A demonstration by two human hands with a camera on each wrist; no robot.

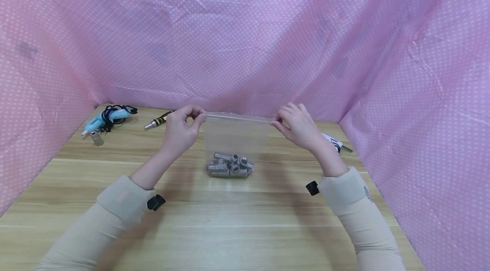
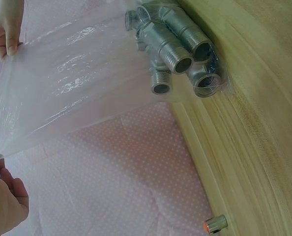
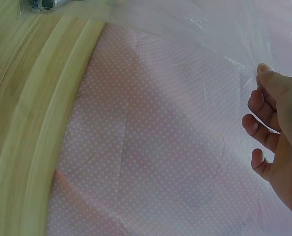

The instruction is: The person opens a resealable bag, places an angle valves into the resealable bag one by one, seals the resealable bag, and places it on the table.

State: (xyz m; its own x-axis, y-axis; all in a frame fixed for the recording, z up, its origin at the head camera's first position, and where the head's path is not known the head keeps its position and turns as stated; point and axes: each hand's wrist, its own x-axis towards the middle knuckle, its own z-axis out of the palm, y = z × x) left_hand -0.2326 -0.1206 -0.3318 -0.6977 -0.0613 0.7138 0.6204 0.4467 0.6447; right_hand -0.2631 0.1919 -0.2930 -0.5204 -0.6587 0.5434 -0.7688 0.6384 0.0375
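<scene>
A clear zip bag (image 1: 237, 137) is stretched upright between both hands. My left hand (image 1: 183, 128) pinches its top left corner between thumb and fingers. At the opposite top corner my right hand (image 1: 296, 126) pinches the zip edge, its other fingers loosely bent in the right wrist view (image 3: 283, 123). Several silver threaded metal pipe fittings (image 1: 229, 165) lie heaped at the bottom of the bag. In the left wrist view these fittings (image 2: 173, 44) show hollow, threaded ends through the plastic. The bag's top edge is pulled straight.
At the back left lie a light blue glue gun (image 1: 109, 118) with a coiled black cord and one loose metal fitting (image 1: 97, 138). A black and yellow screwdriver (image 1: 158, 121) is behind the left hand. A white tool (image 1: 332, 141) sits behind the right forearm. Pink dotted cloth (image 1: 245, 37) walls the table.
</scene>
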